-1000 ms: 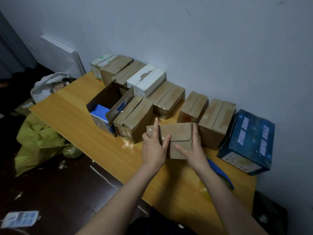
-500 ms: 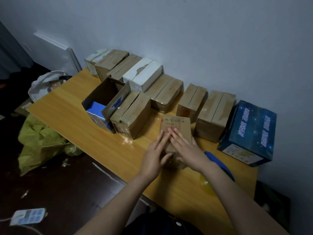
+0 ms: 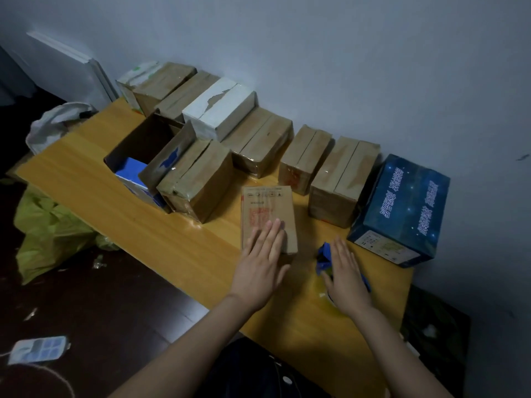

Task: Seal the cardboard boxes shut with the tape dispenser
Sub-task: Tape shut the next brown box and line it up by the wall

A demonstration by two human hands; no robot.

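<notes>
Currently: left hand [image 3: 264,254] flat, pressing small cardboard box [image 3: 268,209] on worktop [image 3: 86,179]; right hand [image 3: 346,278] fingers straight over blue tape dispenser [image 3: 324,257], box's 4 o'clock. Next, likely: grip dispenser, tape seam.

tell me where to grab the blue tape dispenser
Grip the tape dispenser by its blue body, from above: it lies flat on the table under the right hand, roll toward the person. Its handle is hidden by the hand.

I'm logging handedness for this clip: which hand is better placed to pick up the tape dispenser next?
Right. The right hand lies over the blue tape dispenser, while the left hand presses flat on the small cardboard box.
</notes>
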